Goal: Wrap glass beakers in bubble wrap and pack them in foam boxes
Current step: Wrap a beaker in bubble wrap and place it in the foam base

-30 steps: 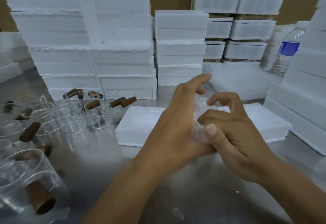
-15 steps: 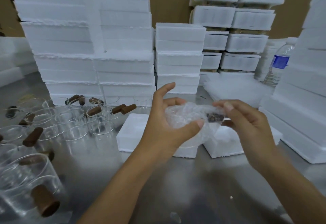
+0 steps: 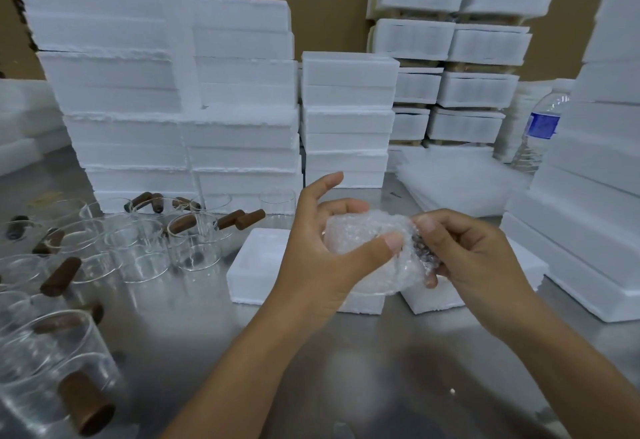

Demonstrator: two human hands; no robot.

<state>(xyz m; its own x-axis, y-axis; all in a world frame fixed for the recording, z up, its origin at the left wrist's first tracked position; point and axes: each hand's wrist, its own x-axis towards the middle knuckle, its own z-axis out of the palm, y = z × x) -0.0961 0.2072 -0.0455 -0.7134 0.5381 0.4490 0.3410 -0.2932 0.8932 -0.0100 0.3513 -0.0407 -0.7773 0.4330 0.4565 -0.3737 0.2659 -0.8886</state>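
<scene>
Head, left hand [image 3: 322, 258]: curled round the wrapped beaker [image 3: 360, 241], at the centre of the picture.
Head, right hand [image 3: 474, 258]: pinches the bubble wrap [image 3: 408, 265] end, at 3 o'clock of the beaker.
Head, foam box [image 3: 256, 265]: at 8 o'clock, below.
Head, risk: if the pinch slips, the wrap may unroll and the glass may drop.

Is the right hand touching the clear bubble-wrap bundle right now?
Touching. The head view shows the right hand pinching one end of the clear bubble-wrap bundle, while the left hand grips its other side.
</scene>
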